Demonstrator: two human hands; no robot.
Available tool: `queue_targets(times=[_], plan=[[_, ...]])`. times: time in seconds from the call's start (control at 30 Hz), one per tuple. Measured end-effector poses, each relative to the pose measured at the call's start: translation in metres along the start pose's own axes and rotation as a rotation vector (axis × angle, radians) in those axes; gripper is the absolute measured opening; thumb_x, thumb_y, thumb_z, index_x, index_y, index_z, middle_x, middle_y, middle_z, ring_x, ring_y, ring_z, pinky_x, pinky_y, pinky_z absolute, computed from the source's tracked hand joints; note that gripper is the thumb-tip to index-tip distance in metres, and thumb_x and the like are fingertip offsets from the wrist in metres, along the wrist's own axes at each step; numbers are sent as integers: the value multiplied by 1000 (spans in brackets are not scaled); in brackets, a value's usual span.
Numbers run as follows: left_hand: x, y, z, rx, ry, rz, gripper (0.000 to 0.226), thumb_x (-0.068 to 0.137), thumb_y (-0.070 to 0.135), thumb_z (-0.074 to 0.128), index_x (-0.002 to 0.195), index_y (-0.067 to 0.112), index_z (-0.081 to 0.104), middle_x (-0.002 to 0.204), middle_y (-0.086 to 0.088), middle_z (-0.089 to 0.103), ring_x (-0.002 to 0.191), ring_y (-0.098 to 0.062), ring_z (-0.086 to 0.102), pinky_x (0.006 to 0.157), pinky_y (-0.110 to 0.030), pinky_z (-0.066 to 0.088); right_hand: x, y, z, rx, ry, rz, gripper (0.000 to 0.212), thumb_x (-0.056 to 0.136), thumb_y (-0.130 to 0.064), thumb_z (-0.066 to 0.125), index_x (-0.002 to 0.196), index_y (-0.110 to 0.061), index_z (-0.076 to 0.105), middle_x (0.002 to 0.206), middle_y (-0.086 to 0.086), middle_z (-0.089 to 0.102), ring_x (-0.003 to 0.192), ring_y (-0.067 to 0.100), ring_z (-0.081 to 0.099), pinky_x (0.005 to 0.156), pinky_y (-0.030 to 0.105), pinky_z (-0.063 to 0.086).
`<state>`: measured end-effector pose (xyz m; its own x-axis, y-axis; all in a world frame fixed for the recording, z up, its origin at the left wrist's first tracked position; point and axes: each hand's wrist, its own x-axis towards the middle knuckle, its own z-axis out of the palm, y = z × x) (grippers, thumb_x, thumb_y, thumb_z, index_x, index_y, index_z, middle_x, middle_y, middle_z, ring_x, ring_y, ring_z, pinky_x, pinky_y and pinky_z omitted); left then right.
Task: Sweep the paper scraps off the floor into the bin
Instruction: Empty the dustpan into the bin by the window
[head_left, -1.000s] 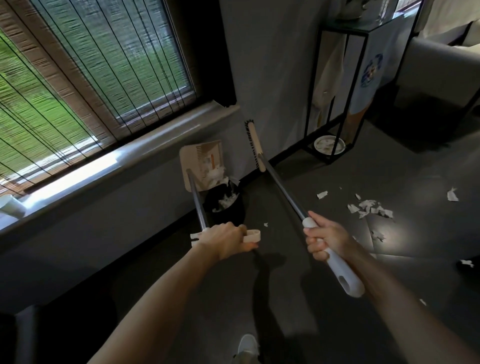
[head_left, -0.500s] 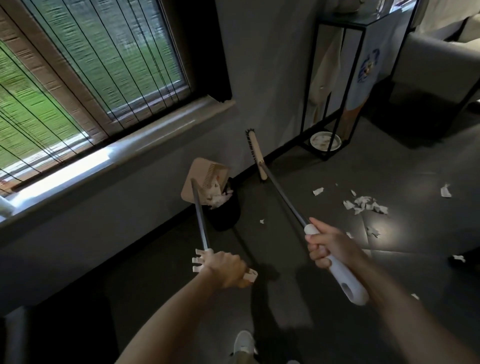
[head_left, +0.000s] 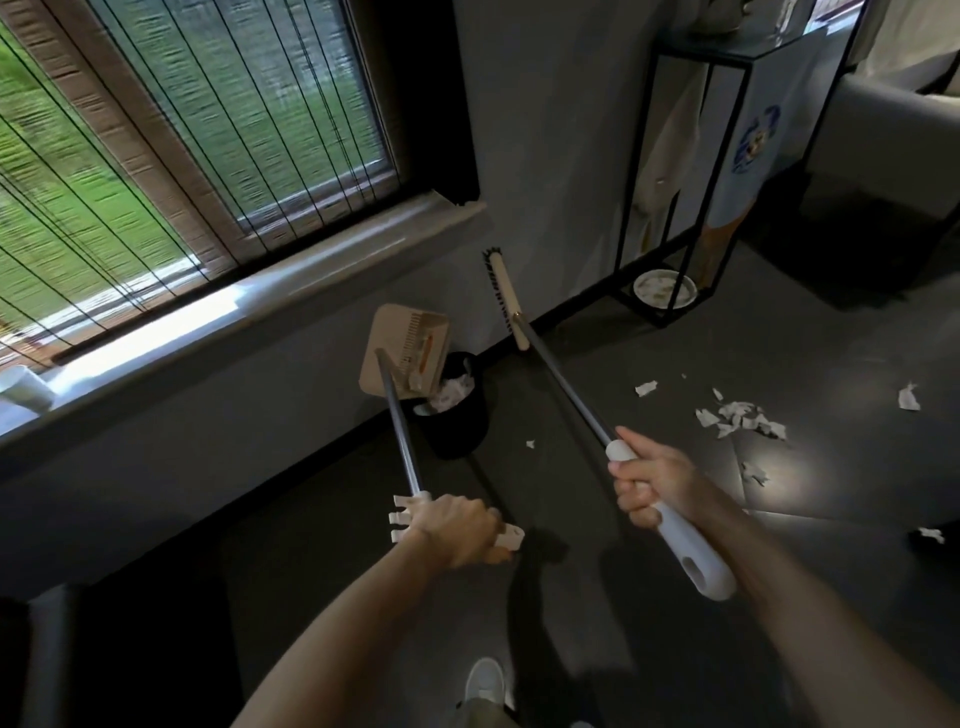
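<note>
My left hand (head_left: 457, 527) grips the white handle of a long-handled beige dustpan (head_left: 408, 353). The pan is tipped over a small black bin (head_left: 460, 426) that stands by the wall, with white paper scraps showing inside it. My right hand (head_left: 652, 483) holds the white grip of a broom (head_left: 506, 299), whose head is raised off the floor near the wall. A cluster of white paper scraps (head_left: 740, 421) lies on the dark floor to the right, with single scraps (head_left: 645, 387) scattered around it.
A window with blinds and a long sill (head_left: 218, 332) fills the left. A black metal stand (head_left: 675, 208) with a white bowl (head_left: 665, 291) at its base stands by the wall. A grey sofa (head_left: 893, 140) is at the far right. My shoe (head_left: 485, 680) shows at the bottom.
The dustpan has tilted further over the bin and the scraps that were in it have dropped into the bin. Both hands have shifted slightly lower and nearer; the broom stays raised.
</note>
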<state>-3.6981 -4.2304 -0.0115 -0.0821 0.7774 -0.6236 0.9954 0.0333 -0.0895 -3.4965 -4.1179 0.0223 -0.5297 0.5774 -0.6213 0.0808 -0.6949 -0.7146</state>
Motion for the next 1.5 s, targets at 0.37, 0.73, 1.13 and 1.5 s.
queue_targets(times=[0.37, 0.73, 1.13, 1.5], plan=[[4, -9, -1, 130, -28, 5, 49, 91, 58, 39, 119, 20, 51, 108, -4, 62, 102, -27, 59, 94, -58, 36, -3, 14, -11, -19, 48, 35, 67, 93, 7, 44, 150, -22, 22, 60, 5, 38, 32, 4, 37, 29, 15, 30], [-6, -1, 39, 8, -124, 74, 57, 89, 63, 38, 127, 21, 47, 114, -6, 59, 108, -28, 57, 95, -55, 36, -7, 12, -9, 10, 47, 21, 67, 93, 6, 44, 150, -23, 23, 56, 4, 40, 32, 4, 38, 29, 15, 31], [0, -28, -43, 25, 148, 7, 50, 93, 56, 40, 126, 19, 49, 111, -3, 61, 98, -19, 60, 85, -36, 49, -18, 6, -16, 66, 76, -19, 67, 94, 6, 42, 150, -25, 22, 58, 5, 38, 29, 4, 36, 29, 14, 31], [-53, -38, -174, -1052, 934, -146, 37, 92, 47, 51, 96, 12, 61, 61, -4, 53, 40, -8, 44, 37, -20, 37, -36, -8, -59, 169, 109, -62, 68, 93, 11, 39, 150, -22, 22, 44, -2, 43, 29, 3, 35, 26, 14, 28]])
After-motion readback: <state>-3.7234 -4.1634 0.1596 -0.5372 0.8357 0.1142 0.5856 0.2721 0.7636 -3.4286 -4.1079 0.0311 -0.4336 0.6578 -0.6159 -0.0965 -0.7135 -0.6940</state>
